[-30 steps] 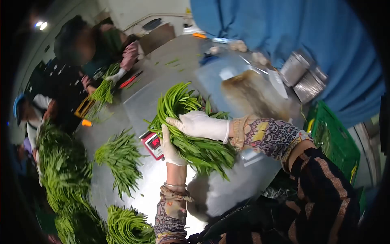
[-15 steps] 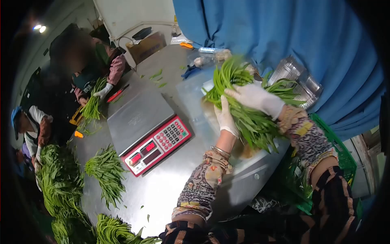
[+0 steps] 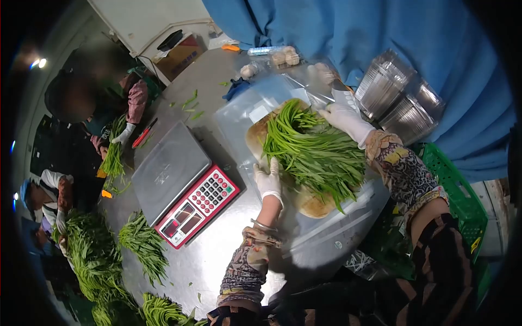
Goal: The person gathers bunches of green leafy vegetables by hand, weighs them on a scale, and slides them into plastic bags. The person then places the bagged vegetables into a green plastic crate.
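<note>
A bunch of long-stemmed leafy greens (image 3: 318, 155) lies on a brown oval piece (image 3: 312, 205) amid clear plastic sheets (image 3: 231, 117). My left hand (image 3: 268, 182), in a white glove, is beside the lower left of the stems, its fingers apart and holding nothing. At the bunch's upper right edge is my gloved right hand (image 3: 349, 124), fingers stretched out and close to the leaves; whether they touch is hard to tell. Just beyond that hand is a white sheet with round marks (image 3: 343, 98).
A red-framed digital scale (image 3: 198, 204) stands left of the bunch. More greens (image 3: 142, 244) lie at the lower left. Clear plastic trays (image 3: 383, 81) are stacked at the blue curtain (image 3: 457, 65). A green crate (image 3: 462, 206) is at right. Co-workers handle greens across the table.
The greens, held between both hands before, now rest on the brown piece. Both hands have parted from the bunch, the left moving down and leftward. The camera view has shifted slightly.
</note>
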Available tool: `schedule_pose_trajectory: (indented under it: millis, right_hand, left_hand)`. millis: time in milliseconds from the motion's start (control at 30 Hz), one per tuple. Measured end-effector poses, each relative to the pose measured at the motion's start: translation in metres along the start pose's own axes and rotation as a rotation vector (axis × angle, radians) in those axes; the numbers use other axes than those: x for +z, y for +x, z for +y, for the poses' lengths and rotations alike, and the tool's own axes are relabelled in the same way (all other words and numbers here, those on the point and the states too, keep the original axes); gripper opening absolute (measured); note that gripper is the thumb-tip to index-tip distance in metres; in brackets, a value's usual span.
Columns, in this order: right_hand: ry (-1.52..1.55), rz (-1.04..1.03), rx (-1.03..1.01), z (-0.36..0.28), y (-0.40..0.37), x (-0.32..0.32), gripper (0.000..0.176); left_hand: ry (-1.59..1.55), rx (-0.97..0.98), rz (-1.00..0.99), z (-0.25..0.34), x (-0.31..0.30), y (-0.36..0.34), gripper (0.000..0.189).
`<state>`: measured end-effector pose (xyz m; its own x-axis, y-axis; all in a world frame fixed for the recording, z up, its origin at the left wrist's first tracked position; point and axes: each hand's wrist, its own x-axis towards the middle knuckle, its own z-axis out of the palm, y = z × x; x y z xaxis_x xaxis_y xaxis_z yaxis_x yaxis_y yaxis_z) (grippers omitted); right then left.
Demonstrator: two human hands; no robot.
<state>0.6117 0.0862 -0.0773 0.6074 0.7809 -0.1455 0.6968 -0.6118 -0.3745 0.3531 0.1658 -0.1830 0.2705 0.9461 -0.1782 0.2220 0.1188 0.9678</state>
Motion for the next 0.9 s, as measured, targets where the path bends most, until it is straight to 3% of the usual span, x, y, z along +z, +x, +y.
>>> schedule_pose_trajectory:
  millis: [133, 167, 267, 333, 400, 467, 533, 633, 800, 900]
  right_hand:
    - [-0.182, -0.124, 0.144, 0.012, 0.006, 0.016, 0.050]
    - [-0.170, -0.143, 0.163, 0.011, 0.003, 0.016, 0.049]
    - [-0.131, -0.198, 0.191, 0.012, 0.001, 0.016, 0.049]
    - [-0.104, -0.232, 0.171, 0.019, 0.010, 0.021, 0.051]
    - [-0.142, -0.188, 0.042, 0.067, 0.049, 0.067, 0.047]
    - [-0.051, -0.141, 0.046, 0.059, 0.040, 0.058, 0.043]
    - [0.170, -0.106, 0.180, -0.006, -0.028, 0.000, 0.040]
    - [0.466, -0.152, 0.049, -0.006, -0.031, -0.001, 0.038]
    - [0.558, -0.219, -0.195, -0.079, -0.106, -0.031, 0.064]
    - [0.463, -0.383, -0.465, -0.112, -0.149, -0.012, 0.066]
  left_hand:
    - [-0.259, -0.296, -0.115, 0.047, -0.009, -0.009, 0.064]
    - [-0.301, -0.293, -0.203, 0.039, -0.011, -0.001, 0.052]
    - [-0.212, -0.413, -0.335, 0.056, -0.012, 0.000, 0.045]
    - [-0.324, -0.424, -0.366, 0.059, -0.003, -0.004, 0.041]
    - [-0.356, -0.400, -0.448, 0.039, 0.004, 0.011, 0.041]
    - [-0.255, -0.378, -0.444, 0.058, -0.001, 0.003, 0.041]
    - [-0.149, -0.336, -0.395, 0.084, -0.009, -0.018, 0.039]
    - [-0.327, -0.240, -0.422, 0.068, -0.028, -0.026, 0.040]
    - [-0.239, -0.153, -0.458, 0.098, -0.116, -0.132, 0.058]
    - [-0.175, -0.284, -0.436, 0.083, -0.170, -0.196, 0.059]
